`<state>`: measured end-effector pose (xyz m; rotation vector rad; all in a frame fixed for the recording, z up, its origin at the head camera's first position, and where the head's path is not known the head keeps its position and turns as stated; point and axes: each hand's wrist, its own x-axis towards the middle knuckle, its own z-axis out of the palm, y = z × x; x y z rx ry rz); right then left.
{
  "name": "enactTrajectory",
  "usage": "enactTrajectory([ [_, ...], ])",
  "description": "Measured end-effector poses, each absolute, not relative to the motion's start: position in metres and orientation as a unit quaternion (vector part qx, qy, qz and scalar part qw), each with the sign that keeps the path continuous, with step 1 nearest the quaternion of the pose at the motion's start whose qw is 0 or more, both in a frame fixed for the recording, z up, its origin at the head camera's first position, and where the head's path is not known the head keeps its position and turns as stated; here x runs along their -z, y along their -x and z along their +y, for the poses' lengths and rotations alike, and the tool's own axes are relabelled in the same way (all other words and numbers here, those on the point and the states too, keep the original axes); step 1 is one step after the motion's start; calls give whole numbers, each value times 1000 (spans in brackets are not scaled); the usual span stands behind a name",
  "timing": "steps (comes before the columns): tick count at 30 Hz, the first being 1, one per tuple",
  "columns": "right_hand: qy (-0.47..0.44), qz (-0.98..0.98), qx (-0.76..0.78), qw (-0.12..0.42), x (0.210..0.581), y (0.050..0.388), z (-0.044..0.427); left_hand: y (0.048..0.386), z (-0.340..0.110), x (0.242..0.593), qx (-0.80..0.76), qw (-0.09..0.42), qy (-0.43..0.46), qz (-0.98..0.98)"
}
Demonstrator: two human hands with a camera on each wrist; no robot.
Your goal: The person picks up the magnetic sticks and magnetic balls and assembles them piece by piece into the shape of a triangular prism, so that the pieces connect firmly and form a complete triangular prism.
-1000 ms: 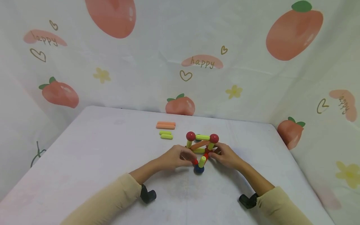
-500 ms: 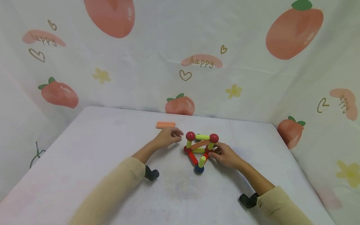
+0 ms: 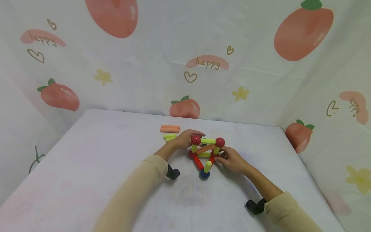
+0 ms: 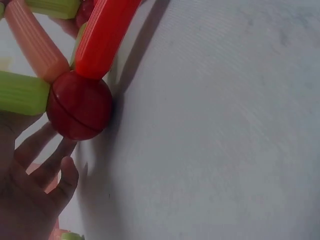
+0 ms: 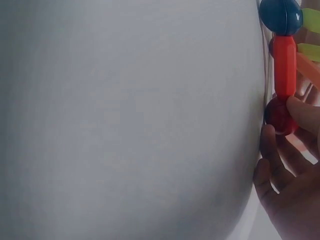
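Head view: the toy frame (image 3: pixel 208 141), built of balls and rods, stands on the table (image 3: pixel 116 151) between the hands. The left hand (image 3: pixel 185 139) is what has moved: a second ago it was at the front red rod (image 3: pixel 198 163), then beside the short yellow rods (image 3: pixel 169 137); now it reaches behind the upper left ball (image 3: pixel 195 140), its fingers loosely extended near a dark round piece (image 3: pixel 204 144). That piece is mostly covered, so I can't tell whether they touch it. The right hand (image 3: pixel 233 160) has stayed at the lower right ball (image 3: pixel 214 154), seemingly steadying the structure while the other is away. The orange rods (image 3: pixel 170 129) lie untouched farther back.

Left wrist view: the left fingers are bent slightly and spread behind a red ball joining several rods, with no grip visible.

Right wrist view: the right thumb and fingers pinch the lower right ball where a red rod meets it, the blue ball (image 5: pixel 281 16) at that rod's other end.
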<state>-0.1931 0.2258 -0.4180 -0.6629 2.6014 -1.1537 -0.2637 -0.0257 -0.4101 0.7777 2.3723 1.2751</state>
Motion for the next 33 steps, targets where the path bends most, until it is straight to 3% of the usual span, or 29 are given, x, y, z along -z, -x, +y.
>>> enactTrajectory([
  [11, 233, 881, 396, 110, 420, 194, 227, 261, -19, 415, -441, 132, -227, 858],
  [19, 226, 883, 396, 111, 419, 194, 227, 260, -34, 396, -554, 45, -165, 815],
  [24, 223, 885, 394, 111, 419, 193, 227, 249, -43, 372, -589, 29, -208, 780],
  [33, 240, 878, 401, 103, 420, 195, 228, 206, -43, 346, -575, 65, -336, 743],
])
